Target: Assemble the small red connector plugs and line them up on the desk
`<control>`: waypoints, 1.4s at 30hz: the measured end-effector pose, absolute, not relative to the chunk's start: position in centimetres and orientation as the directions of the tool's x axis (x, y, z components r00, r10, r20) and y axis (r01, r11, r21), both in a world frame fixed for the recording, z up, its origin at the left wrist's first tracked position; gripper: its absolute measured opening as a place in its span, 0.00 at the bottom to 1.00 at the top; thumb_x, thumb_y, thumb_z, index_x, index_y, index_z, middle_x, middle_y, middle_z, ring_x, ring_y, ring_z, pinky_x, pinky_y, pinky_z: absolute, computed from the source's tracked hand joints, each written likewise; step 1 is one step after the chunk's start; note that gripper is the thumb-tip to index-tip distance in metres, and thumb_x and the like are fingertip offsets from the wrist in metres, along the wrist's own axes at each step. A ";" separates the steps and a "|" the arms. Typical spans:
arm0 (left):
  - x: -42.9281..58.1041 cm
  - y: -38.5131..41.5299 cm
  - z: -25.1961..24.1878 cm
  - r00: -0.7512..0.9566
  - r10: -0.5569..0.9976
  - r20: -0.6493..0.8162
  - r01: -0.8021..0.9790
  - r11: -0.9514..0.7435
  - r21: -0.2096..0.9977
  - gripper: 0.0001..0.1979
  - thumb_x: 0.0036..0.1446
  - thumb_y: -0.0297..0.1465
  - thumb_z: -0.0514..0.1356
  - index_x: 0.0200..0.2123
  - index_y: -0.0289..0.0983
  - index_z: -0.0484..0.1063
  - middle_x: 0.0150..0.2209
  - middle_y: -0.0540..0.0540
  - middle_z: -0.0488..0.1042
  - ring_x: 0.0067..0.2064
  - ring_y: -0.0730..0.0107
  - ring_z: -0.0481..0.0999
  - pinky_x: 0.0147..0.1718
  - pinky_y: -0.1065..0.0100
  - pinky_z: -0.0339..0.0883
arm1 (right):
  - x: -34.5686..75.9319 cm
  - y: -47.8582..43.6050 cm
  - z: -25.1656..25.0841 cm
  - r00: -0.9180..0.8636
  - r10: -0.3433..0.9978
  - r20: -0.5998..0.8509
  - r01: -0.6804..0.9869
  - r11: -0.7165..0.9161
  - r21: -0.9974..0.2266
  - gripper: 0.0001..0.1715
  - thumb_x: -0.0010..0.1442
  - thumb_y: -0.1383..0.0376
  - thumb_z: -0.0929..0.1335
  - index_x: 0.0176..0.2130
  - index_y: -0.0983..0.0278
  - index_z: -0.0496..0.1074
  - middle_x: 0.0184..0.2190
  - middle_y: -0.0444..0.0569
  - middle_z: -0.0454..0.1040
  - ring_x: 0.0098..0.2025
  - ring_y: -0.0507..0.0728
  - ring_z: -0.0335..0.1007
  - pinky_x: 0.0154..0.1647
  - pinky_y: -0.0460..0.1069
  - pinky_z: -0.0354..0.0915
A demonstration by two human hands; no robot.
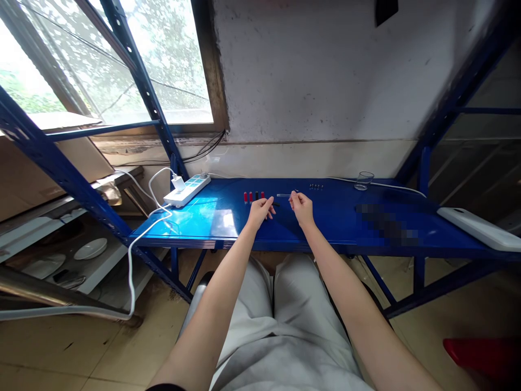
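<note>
My right hand (301, 208) is closed in a pinch over the blue table. A thin, clear stick-like piece (284, 195) points left from its fingertips. Beside it, my left hand (259, 212) has its thumb and fingers curled together, and a small black piece (276, 204) juts out at the fingertips; its kind is too small to tell. Just beyond my left hand stands a row of small red and black pieces (251, 197), partly covered by that hand. Several tiny metal-looking bits (316, 187) lie in a group beyond my right hand.
A white power strip (188, 191) with a plugged-in charger sits at the table's left end, its cable hanging over the edge. At the back right stands a drinking glass (363, 181). A blurred dark object (385, 222) and a white flat case (480, 228) lie farther right.
</note>
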State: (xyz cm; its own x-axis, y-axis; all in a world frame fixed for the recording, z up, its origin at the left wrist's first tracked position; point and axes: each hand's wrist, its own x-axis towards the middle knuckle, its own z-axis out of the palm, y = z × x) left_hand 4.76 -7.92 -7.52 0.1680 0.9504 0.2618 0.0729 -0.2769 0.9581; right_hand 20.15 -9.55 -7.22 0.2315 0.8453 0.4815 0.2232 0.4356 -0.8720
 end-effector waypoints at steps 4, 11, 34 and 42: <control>4.9 -8.1 -7.4 0.208 0.931 0.300 0.087 -0.323 0.942 0.22 0.50 0.49 0.56 0.27 0.33 0.71 0.22 0.45 0.73 0.18 0.78 0.68 0.15 0.76 0.56 | 20.1 -9.3 -7.3 0.037 0.936 0.350 0.035 0.349 -0.936 0.26 0.50 0.42 0.64 0.27 0.62 0.66 0.18 0.41 0.59 0.16 0.47 0.51 0.17 0.46 0.49; 4.8 -8.0 -7.5 0.156 0.927 0.341 0.101 -0.358 0.928 0.23 0.50 0.49 0.55 0.27 0.33 0.71 0.22 0.46 0.73 0.17 0.78 0.67 0.15 0.75 0.56 | 20.0 -9.2 -7.4 -0.035 0.965 0.261 -0.014 0.260 -0.965 0.24 0.43 0.46 0.70 0.27 0.64 0.69 0.16 0.40 0.61 0.16 0.46 0.52 0.17 0.46 0.50; 4.5 -7.6 -8.2 0.225 0.886 0.405 0.173 -0.445 0.879 0.21 0.53 0.47 0.54 0.30 0.33 0.73 0.18 0.50 0.67 0.15 0.79 0.63 0.17 0.74 0.57 | 19.9 -9.5 -7.5 -0.172 0.965 0.197 0.081 0.213 -0.974 0.23 0.42 0.49 0.72 0.29 0.65 0.70 0.18 0.41 0.64 0.20 0.47 0.55 0.20 0.46 0.53; 4.4 -7.5 -8.6 0.263 0.878 0.401 0.189 -0.454 0.871 0.23 0.54 0.47 0.53 0.33 0.33 0.76 0.18 0.51 0.67 0.15 0.79 0.63 0.18 0.74 0.58 | 19.7 -9.1 -8.0 -0.163 0.955 0.248 0.135 0.270 -0.953 0.26 0.38 0.47 0.73 0.26 0.65 0.67 0.19 0.42 0.65 0.21 0.48 0.55 0.22 0.46 0.52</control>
